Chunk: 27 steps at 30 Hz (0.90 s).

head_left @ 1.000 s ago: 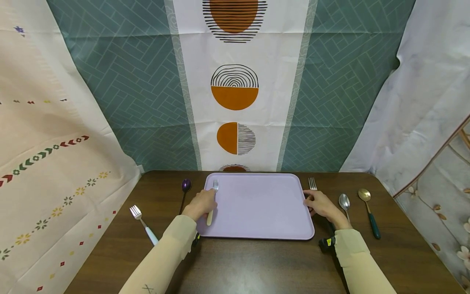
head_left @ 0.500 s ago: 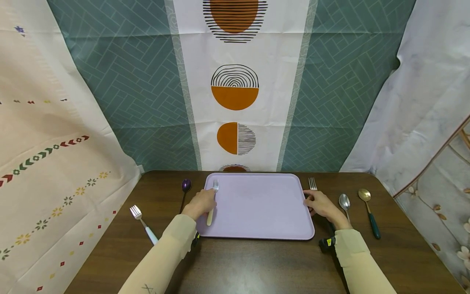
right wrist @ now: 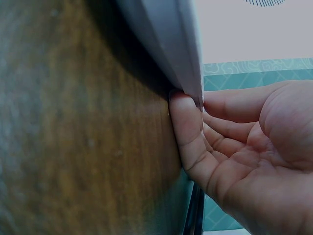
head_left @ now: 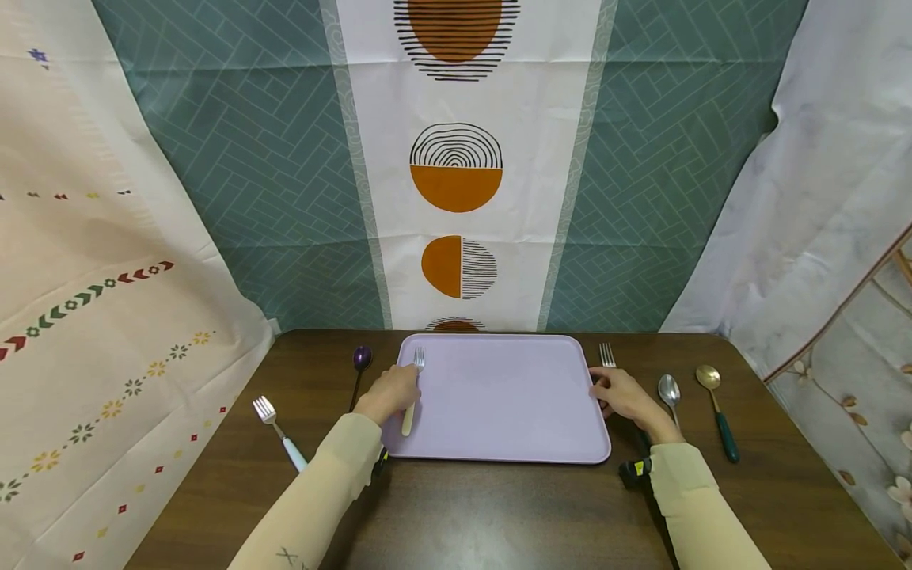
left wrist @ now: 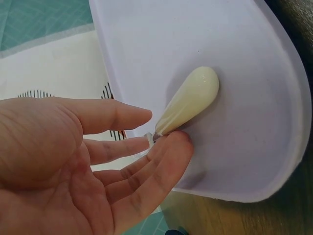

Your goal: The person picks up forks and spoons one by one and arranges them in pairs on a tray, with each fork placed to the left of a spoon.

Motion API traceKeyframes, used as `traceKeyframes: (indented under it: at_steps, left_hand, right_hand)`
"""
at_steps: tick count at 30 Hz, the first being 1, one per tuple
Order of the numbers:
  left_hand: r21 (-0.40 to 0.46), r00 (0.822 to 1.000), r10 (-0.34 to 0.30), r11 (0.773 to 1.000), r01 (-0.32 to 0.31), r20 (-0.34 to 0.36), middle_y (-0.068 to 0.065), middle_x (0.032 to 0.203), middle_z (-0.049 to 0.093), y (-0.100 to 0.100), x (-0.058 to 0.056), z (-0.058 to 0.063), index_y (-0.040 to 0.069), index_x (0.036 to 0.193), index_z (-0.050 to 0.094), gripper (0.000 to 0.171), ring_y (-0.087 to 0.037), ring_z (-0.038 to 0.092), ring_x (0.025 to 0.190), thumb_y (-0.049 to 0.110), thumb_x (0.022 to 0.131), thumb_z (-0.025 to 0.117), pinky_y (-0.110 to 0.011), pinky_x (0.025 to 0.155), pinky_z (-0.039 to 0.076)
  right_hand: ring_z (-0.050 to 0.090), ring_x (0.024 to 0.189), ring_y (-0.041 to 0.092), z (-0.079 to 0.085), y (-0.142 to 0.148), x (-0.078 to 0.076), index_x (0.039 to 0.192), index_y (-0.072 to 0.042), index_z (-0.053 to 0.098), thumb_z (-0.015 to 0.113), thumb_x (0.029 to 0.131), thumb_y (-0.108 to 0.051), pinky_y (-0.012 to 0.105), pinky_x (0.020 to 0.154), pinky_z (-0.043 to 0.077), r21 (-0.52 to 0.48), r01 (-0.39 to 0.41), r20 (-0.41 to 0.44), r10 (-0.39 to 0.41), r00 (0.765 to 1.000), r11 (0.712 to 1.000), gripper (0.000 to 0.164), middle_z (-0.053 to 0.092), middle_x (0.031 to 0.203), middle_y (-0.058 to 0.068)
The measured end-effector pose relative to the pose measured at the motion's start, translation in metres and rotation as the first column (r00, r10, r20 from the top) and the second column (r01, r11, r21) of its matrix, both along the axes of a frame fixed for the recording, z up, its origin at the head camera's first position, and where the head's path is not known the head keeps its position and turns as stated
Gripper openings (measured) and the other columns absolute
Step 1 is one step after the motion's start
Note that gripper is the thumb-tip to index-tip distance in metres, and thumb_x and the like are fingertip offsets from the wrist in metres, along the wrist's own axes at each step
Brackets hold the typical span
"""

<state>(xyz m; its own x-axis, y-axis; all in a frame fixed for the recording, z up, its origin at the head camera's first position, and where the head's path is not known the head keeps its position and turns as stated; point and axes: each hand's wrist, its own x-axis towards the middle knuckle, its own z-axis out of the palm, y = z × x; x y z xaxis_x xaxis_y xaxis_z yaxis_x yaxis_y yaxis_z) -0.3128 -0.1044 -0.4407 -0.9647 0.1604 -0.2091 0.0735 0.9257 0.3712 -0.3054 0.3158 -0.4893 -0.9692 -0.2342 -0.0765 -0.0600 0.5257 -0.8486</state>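
A fork (head_left: 408,419) with a cream handle and silver tines lies over the left part of the pale purple tray (head_left: 506,396). My left hand (head_left: 390,393) reaches across the tray's left rim, fingers bent around the fork's neck. In the left wrist view, the rounded cream handle (left wrist: 193,95) sticks out past the fingertips, and the hand hides the tines. At the tray's right side, my right hand (head_left: 627,396) grips the rim (right wrist: 188,54), thumb and fingers on either side of it. Another fork (head_left: 606,355) lies just beyond that hand, its lower part hidden.
A purple spoon (head_left: 362,360) and a white-handled fork (head_left: 278,431) lie left of the tray. To the right are a silver spoon (head_left: 669,390) and a gold spoon with a green handle (head_left: 718,416). Patterned cloths (head_left: 285,198) hang behind the brown table (head_left: 499,514).
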Motion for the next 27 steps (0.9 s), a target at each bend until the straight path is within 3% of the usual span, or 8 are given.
traceKeyframes:
  at_steps: [9, 15, 22, 27]
  left_hand:
    - [0.006, 1.000, 0.004, 1.000, -0.004, 0.002, -0.022, 0.108, 0.067, -0.0002, -0.0004, -0.0002, 0.000, 0.146, 0.056, 0.049, -0.022, 0.060, 0.057, 0.003, 0.098, 0.060, -0.027, 0.047, 0.046]
    - [0.014, 1.000, 0.003, 1.000, -0.003, -0.005, -0.018, 0.095, 0.065, -0.0018, 0.0004, 0.0024, -0.001, 0.141, 0.061, 0.044, -0.020, 0.059, 0.056, 0.002, 0.097, 0.060, -0.026, 0.047, 0.046]
    - [0.012, 1.000, 0.015, 1.000, -0.015, 0.003, -0.013, 0.082, 0.061, -0.0032, 0.0009, 0.0045, -0.002, 0.114, 0.067, 0.018, -0.019, 0.059, 0.058, 0.004, 0.098, 0.061, -0.025, 0.049, 0.048]
    - [0.012, 1.000, 0.014, 1.000, -0.014, 0.004, -0.011, 0.077, 0.058, -0.0056, 0.0011, 0.0055, 0.000, 0.104, 0.066, 0.009, -0.019, 0.057, 0.059, 0.005, 0.099, 0.061, -0.026, 0.050, 0.046]
  right_hand:
    - [0.064, 0.071, 0.022, -0.0006, -0.0004, -0.0021, 0.144, 0.024, 0.037, 0.053, 0.099, 0.004, 0.039, 0.061, 0.063, 0.004, 0.007, 0.002, -0.007, 1.000, 1.000, 0.052, 0.057, 0.092, 0.019]
    - [0.064, 0.071, 0.022, 0.0010, -0.0006, -0.0022, 0.144, 0.024, 0.037, 0.052, 0.099, 0.005, 0.039, 0.061, 0.063, 0.003, 0.008, 0.000, -0.008, 1.000, 1.000, 0.051, 0.058, 0.091, 0.019]
    - [0.065, 0.070, 0.022, 0.0002, -0.0001, -0.0015, 0.144, 0.024, 0.038, 0.052, 0.098, 0.006, 0.038, 0.059, 0.063, -0.003, 0.004, -0.001, -0.004, 1.000, 1.000, 0.051, 0.058, 0.090, 0.019]
    - [0.065, 0.070, 0.022, -0.0021, -0.0003, -0.0013, 0.143, 0.025, 0.038, 0.053, 0.099, 0.005, 0.038, 0.060, 0.063, 0.001, 0.005, -0.002, -0.005, 1.000, 1.000, 0.051, 0.058, 0.090, 0.018]
